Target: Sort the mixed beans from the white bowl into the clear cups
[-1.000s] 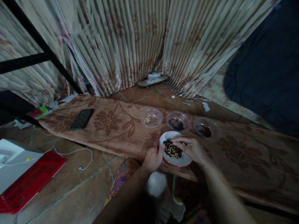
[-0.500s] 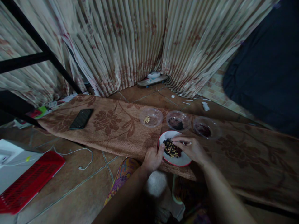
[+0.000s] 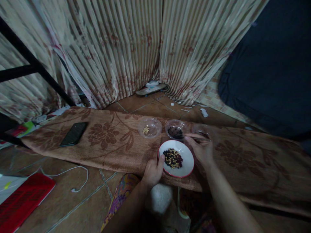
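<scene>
1. Holding as it did a second ago, your left hand point(image 3: 153, 170) keeps its grip pinched on the near-left rim of the plate point(image 3: 188, 154), thumb over the red edge.
2. Plate sits at the near edge of the mat point(image 3: 109, 147). The mixed beans point(image 3: 173, 158) are heaped in its middle and are now fully uncovered.
3. Change: your right hand point(image 3: 203, 149) has left the plate and gone out past its far rim. Its grip is pressed together on a thin tool point(image 3: 194, 138). The tip points left, over the middle bowl point(image 3: 175, 130), which holds dark beans. Whether the tip carries a bean is too small to tell.
4. Judgement: the right hand is at the bowl end of a pick, not the heap end. Most beans still lie on the plate.
5. Farther out, the left bowl point(image 3: 150, 127) holds a few pale beans. The right bowl point(image 3: 202, 128) is partly hidden behind your right hand.
6. A phone point(image 3: 74, 133) lies on the mat, well apart to the left, and a curtain point(image 3: 121, 48) hangs beyond.
</scene>
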